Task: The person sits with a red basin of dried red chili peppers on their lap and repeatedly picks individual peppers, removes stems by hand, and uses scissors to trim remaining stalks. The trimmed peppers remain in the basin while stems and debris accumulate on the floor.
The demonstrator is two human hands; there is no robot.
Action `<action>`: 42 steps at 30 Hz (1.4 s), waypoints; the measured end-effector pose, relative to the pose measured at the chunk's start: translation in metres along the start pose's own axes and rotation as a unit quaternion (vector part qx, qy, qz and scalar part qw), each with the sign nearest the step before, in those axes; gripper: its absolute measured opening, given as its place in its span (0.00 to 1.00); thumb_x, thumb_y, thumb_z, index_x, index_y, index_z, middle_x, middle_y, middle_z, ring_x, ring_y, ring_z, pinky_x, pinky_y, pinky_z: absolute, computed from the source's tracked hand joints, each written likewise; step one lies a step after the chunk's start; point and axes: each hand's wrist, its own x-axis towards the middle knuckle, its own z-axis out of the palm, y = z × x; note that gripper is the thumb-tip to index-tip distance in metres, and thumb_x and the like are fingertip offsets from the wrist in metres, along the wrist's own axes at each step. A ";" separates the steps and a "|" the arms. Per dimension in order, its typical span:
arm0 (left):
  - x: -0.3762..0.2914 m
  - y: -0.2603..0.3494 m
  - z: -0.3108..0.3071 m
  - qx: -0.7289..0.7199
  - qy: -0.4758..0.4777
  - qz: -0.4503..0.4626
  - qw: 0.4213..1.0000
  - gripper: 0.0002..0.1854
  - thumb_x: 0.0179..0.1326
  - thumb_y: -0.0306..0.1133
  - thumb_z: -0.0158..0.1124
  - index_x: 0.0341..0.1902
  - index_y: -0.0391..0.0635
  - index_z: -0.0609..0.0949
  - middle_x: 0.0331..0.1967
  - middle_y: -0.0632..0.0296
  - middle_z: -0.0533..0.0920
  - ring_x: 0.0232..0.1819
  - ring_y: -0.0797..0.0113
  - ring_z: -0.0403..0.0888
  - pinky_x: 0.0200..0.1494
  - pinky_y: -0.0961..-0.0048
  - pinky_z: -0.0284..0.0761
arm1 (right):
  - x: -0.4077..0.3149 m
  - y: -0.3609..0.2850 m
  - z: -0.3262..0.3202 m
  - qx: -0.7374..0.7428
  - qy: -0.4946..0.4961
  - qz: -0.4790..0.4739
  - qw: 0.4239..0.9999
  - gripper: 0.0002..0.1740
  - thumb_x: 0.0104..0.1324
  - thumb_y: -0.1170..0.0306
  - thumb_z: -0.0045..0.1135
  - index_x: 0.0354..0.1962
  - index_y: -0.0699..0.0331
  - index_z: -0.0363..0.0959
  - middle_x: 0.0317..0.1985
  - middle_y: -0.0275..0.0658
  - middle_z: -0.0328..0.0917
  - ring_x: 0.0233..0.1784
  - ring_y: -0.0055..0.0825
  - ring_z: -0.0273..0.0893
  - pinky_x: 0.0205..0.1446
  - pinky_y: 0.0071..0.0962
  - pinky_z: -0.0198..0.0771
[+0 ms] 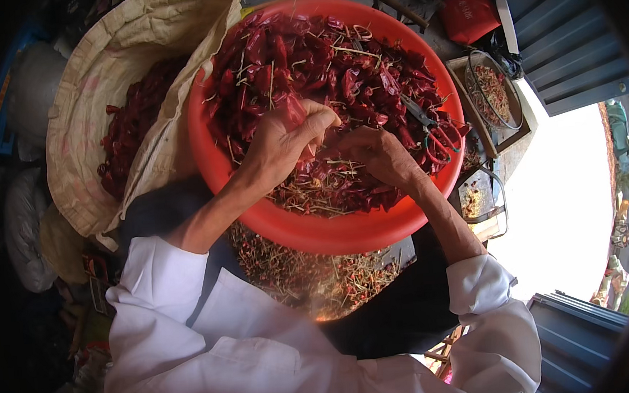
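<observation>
A red plastic basin (339, 241) full of dried red chili peppers (350, 81) stands before me. Over its middle, my left hand (291, 130) is closed on a dried red chili pepper (291, 111), part of which shows above the fingers. Just to its right, my right hand (374, 152) is bent with its fingertips low over the peppers; whether it holds anything is hidden. Scissors (417, 109) and another pair with red handles (441, 143) lie on the peppers at the basin's right side. Dry stems (309, 197) gather near the front rim.
A woven sack (78, 124) with dried peppers leans at the basin's left. Cut stems (297, 268) cover the floor below. At the right are a wooden tray (523, 124) with a wire-rimmed basket (489, 96), a metal dustpan-like container (476, 197) and a red bag (468, 14).
</observation>
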 end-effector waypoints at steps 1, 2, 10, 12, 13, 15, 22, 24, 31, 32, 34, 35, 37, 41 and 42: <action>-0.001 0.002 0.000 0.029 -0.001 0.018 0.999 0.12 0.75 0.37 0.66 0.44 0.39 0.86 0.29 0.68 0.82 0.30 0.81 0.76 0.34 0.77 0.73 | -0.001 -0.008 -0.007 0.061 -0.004 0.035 0.998 0.16 0.67 0.76 0.57 0.50 0.66 0.85 0.40 0.41 0.85 0.46 0.32 0.84 0.50 0.33 0.76; -0.002 0.003 0.002 0.059 0.003 0.030 0.998 0.11 0.75 0.36 0.67 0.45 0.39 0.86 0.29 0.69 0.81 0.31 0.81 0.76 0.34 0.77 0.73 | -0.003 -0.014 -0.022 0.117 -0.017 0.078 0.990 0.17 0.67 0.78 0.56 0.51 0.64 0.86 0.41 0.37 0.85 0.46 0.28 0.82 0.51 0.30 0.75; -0.005 -0.002 0.018 0.226 -0.036 0.159 0.960 0.14 0.64 0.23 0.72 0.53 0.45 0.86 0.36 0.66 0.84 0.36 0.73 0.82 0.42 0.73 0.79 | -0.012 -0.031 -0.029 0.422 0.006 0.150 0.894 0.11 0.73 0.76 0.58 0.50 0.66 0.84 0.34 0.29 0.83 0.34 0.14 0.77 0.39 0.16 0.73; -0.006 -0.006 0.021 0.266 -0.044 0.192 0.944 0.17 0.62 0.23 0.74 0.55 0.46 0.87 0.39 0.62 0.83 0.37 0.65 0.81 0.43 0.69 0.78 | -0.015 -0.032 -0.028 0.440 0.001 0.161 0.883 0.10 0.73 0.76 0.58 0.49 0.66 0.84 0.35 0.29 0.83 0.35 0.13 0.78 0.39 0.15 0.72; -0.007 -0.008 0.021 0.270 -0.045 0.203 0.940 0.16 0.61 0.23 0.74 0.54 0.46 0.87 0.37 0.63 0.82 0.36 0.65 0.81 0.43 0.69 0.77 | -0.016 -0.033 -0.028 0.439 -0.001 0.169 0.882 0.10 0.73 0.76 0.59 0.49 0.66 0.83 0.35 0.29 0.83 0.35 0.12 0.78 0.39 0.15 0.72; -0.009 -0.009 0.021 0.285 -0.052 0.195 0.937 0.15 0.61 0.24 0.75 0.52 0.46 0.88 0.33 0.63 0.80 0.34 0.67 0.79 0.41 0.70 0.76 | -0.018 -0.037 -0.026 0.445 -0.011 0.152 0.882 0.09 0.73 0.75 0.60 0.48 0.66 0.83 0.34 0.28 0.83 0.36 0.11 0.77 0.39 0.14 0.72; -0.008 -0.006 0.020 0.220 0.000 0.177 0.959 0.08 0.61 0.24 0.77 0.43 0.41 0.88 0.28 0.64 0.75 0.29 0.74 0.74 0.34 0.71 0.70 | -0.027 -0.060 -0.026 0.234 0.014 0.108 0.966 0.12 0.70 0.71 0.63 0.49 0.66 0.83 0.37 0.29 0.81 0.38 0.13 0.75 0.44 0.20 0.71; -0.007 -0.006 0.019 0.246 0.014 0.187 0.951 0.06 0.63 0.26 0.75 0.39 0.41 0.85 0.27 0.63 0.76 0.27 0.71 0.75 0.31 0.67 0.70 | -0.030 -0.065 -0.022 0.237 0.041 0.059 0.969 0.12 0.70 0.70 0.64 0.48 0.67 0.84 0.36 0.30 0.81 0.39 0.17 0.75 0.46 0.23 0.71; -0.008 -0.009 0.016 0.314 0.006 0.207 0.926 0.06 0.63 0.27 0.74 0.37 0.41 0.84 0.28 0.59 0.76 0.26 0.60 0.75 0.31 0.63 0.69 | -0.025 -0.067 -0.010 0.138 0.130 -0.013 0.982 0.11 0.70 0.67 0.69 0.39 0.69 0.88 0.33 0.36 0.80 0.40 0.24 0.76 0.46 0.28 0.72; -0.007 -0.010 0.017 0.310 0.008 0.207 0.928 0.06 0.62 0.28 0.75 0.37 0.41 0.84 0.28 0.59 0.77 0.27 0.59 0.76 0.31 0.63 0.70 | -0.025 -0.067 -0.010 0.137 0.133 -0.014 0.981 0.10 0.70 0.68 0.69 0.39 0.69 0.88 0.33 0.36 0.80 0.40 0.25 0.76 0.45 0.28 0.72; -0.007 -0.010 0.018 0.298 0.010 0.210 0.931 0.08 0.62 0.30 0.75 0.37 0.41 0.84 0.28 0.58 0.78 0.28 0.58 0.77 0.32 0.63 0.71 | -0.026 -0.066 -0.012 0.135 0.135 -0.016 0.981 0.09 0.69 0.70 0.70 0.39 0.69 0.88 0.34 0.37 0.81 0.40 0.25 0.76 0.44 0.29 0.72; -0.007 -0.010 0.019 0.290 0.010 0.213 0.933 0.08 0.62 0.31 0.76 0.37 0.41 0.84 0.29 0.58 0.78 0.28 0.58 0.78 0.33 0.63 0.72 | -0.026 -0.065 -0.013 0.120 0.140 -0.036 0.982 0.08 0.68 0.71 0.70 0.40 0.69 0.88 0.34 0.37 0.81 0.40 0.26 0.77 0.44 0.29 0.73; -0.008 -0.009 0.021 0.298 0.000 0.212 0.931 0.09 0.62 0.32 0.76 0.37 0.40 0.85 0.30 0.58 0.79 0.30 0.57 0.80 0.34 0.62 0.75 | -0.027 -0.065 -0.014 0.087 0.147 -0.075 0.982 0.08 0.67 0.73 0.70 0.40 0.69 0.87 0.34 0.37 0.81 0.40 0.27 0.78 0.44 0.30 0.74; -0.010 -0.007 0.021 0.300 -0.045 0.174 0.937 0.09 0.64 0.32 0.75 0.39 0.40 0.86 0.32 0.57 0.81 0.32 0.56 0.82 0.37 0.60 0.77 | -0.027 -0.066 -0.013 0.055 0.138 -0.142 0.979 0.08 0.64 0.75 0.71 0.41 0.70 0.87 0.34 0.39 0.81 0.40 0.32 0.81 0.44 0.32 0.76; -0.010 -0.007 0.022 0.285 -0.057 0.160 0.943 0.08 0.65 0.32 0.75 0.40 0.41 0.86 0.32 0.56 0.82 0.32 0.56 0.83 0.38 0.60 0.77 | -0.027 -0.066 -0.013 0.038 0.136 -0.157 0.978 0.08 0.64 0.76 0.71 0.41 0.70 0.87 0.34 0.40 0.81 0.40 0.32 0.82 0.43 0.33 0.76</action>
